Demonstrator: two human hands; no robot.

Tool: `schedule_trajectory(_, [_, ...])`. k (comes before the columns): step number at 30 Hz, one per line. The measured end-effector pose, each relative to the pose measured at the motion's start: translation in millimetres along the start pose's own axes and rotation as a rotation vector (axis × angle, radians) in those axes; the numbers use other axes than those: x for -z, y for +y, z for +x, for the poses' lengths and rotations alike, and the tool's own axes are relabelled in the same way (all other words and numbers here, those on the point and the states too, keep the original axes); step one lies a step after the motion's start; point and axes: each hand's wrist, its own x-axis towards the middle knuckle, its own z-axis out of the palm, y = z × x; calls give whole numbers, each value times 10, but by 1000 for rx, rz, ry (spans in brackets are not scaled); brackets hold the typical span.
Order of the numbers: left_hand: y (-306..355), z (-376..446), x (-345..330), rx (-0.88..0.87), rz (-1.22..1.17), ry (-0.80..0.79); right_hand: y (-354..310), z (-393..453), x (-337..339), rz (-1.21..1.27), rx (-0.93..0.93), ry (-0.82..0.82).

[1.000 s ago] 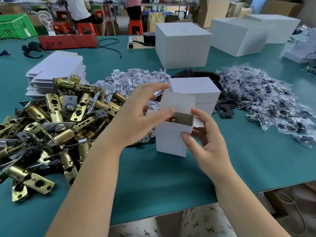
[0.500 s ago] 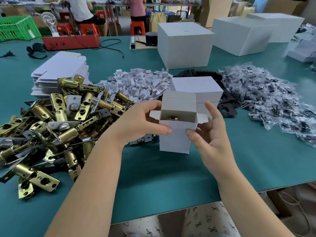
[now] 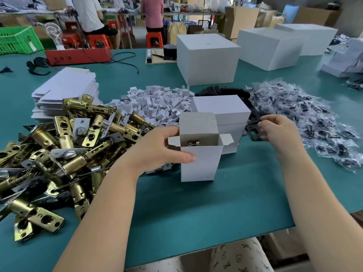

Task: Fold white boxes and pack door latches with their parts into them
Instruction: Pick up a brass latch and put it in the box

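A small white box [image 3: 200, 163] stands upright on the green table, its lid and side flaps open. The brass end of a door latch [image 3: 193, 142] shows inside it. My left hand [image 3: 157, 150] grips the box from its left side, thumb across the front. My right hand [image 3: 279, 130] is off to the right of the box and pinches a black plate [image 3: 253, 131] at the edge of the black plate pile. A heap of brass door latches [image 3: 64, 150] lies to the left.
A closed white box [image 3: 225, 110] stands just behind the open one. Small white card inserts [image 3: 157, 103] are piled behind, flat box blanks [image 3: 64, 89] at back left, bagged screws [image 3: 306, 118] at right. Large white cartons [image 3: 206, 57] stand at the back. The table's front edge is close.
My right hand left the box and moved right to the black plates, pinching one. My left hand came down from the box's top to grip its left side.
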Motion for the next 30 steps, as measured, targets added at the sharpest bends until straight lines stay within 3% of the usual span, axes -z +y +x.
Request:
schedule_trajectory(2, [3,0,3,17,6,-5,2,144,59,-128,30,35])
schedule_trajectory(5, [12,-9,9,40,41,5,49,300,229,-661,148,204])
schedule_trajectory(8, [22,-11,12,58,92,11,178,305,340,-951,-46,279])
schedule_trajectory(11, [22,-9,8,65,127,22,294,250,336,-954,-187,194])
schedule_trajectory(21, [3,-14,-3,28,127,23,380,243,407,-753,123,237])
schedule_trajectory(30, [-31,-24,90,41,68,7,408,222,370,-843,120,180])
